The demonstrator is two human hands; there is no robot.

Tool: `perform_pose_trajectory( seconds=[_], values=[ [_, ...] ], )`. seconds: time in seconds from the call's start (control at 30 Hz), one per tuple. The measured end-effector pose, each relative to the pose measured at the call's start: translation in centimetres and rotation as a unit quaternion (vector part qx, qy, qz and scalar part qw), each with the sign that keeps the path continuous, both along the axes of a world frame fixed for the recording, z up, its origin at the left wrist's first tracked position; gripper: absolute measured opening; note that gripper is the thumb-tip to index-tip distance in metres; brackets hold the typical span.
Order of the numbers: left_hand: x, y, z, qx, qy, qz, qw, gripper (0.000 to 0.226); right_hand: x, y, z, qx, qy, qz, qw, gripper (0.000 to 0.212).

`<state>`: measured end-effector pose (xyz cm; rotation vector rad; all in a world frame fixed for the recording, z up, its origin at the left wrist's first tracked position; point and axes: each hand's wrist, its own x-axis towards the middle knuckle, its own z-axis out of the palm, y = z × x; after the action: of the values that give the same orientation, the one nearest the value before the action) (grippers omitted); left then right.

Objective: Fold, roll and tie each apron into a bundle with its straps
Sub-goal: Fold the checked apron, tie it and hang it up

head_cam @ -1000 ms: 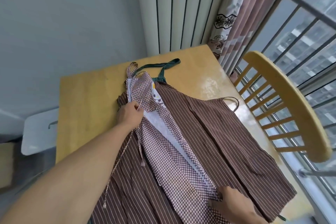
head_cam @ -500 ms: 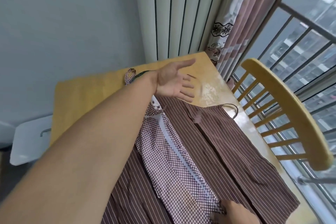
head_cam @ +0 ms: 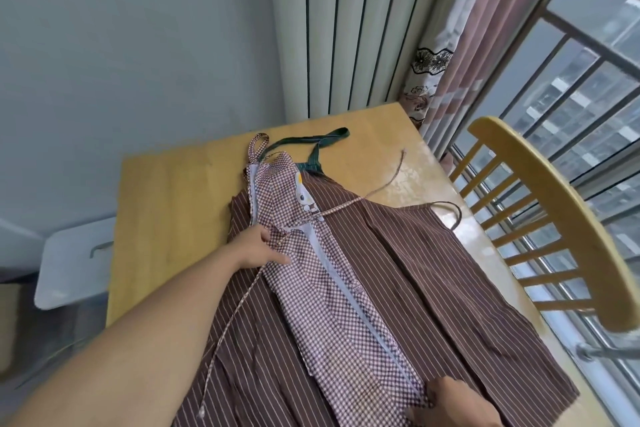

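Two hands on a checked apron folded into a long strip, on the worktop.

The checked apron (head_cam: 332, 291) lies atop a brown striped apron (head_cam: 450, 281) spread across the wooden worktop (head_cam: 173, 204). The left hand (head_cam: 258, 248) rests on the strip's left edge at the waist, fingers straight and flat. The right hand (head_cam: 453, 404) presses the near hem; whether it grasps the fabric, I cannot tell. One thin strap (head_cam: 377, 191) trails far right, another (head_cam: 228, 326) runs toward the near left.
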<state>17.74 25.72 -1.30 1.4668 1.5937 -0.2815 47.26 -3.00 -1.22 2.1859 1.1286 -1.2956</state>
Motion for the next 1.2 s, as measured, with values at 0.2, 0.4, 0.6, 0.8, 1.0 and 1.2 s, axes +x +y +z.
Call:
perform_pose_trajectory(
  seconds=[0.2, 0.4, 0.6, 0.8, 1.0, 1.2],
  values=[
    [2.2, -0.5, 0.7, 0.03, -0.042, 0.031, 0.998, 0.035, 0.2, 0.0, 0.1, -0.015, 0.013, 0.015, 1.0, 0.021],
    [8.2, 2.6, 6.5, -0.213, -0.208, 0.092, 0.95, 0.103, 0.5, 0.2, 0.5, -0.006, 0.0, 0.032, 0.999, 0.039],
    [16.2, 5.4, 10.1, -0.338, -0.555, 0.226, 0.726, 0.108, 0.9, -0.3, -0.5, 0.015, 0.016, 0.025, 0.999, 0.044],
    [14.2, 1.8, 8.3, 0.015, -0.348, 0.206, 0.915, 0.049, 0.7, -0.7, -0.7, 0.023, 0.018, 0.012, 0.999, 0.046],
    [4.0, -0.6, 0.9, 0.176, -0.067, 0.48, 0.857, 0.059, 1.8, -2.2, -1.5, 0.03, 0.047, -0.031, 0.998, 0.038],
    [2.2, -1.3, -2.7, 0.035, -0.138, 0.347, 0.927, 0.048, 3.6, -5.0, -2.2, 0.047, 0.049, -0.1, 0.993, 0.041]
  ],
)
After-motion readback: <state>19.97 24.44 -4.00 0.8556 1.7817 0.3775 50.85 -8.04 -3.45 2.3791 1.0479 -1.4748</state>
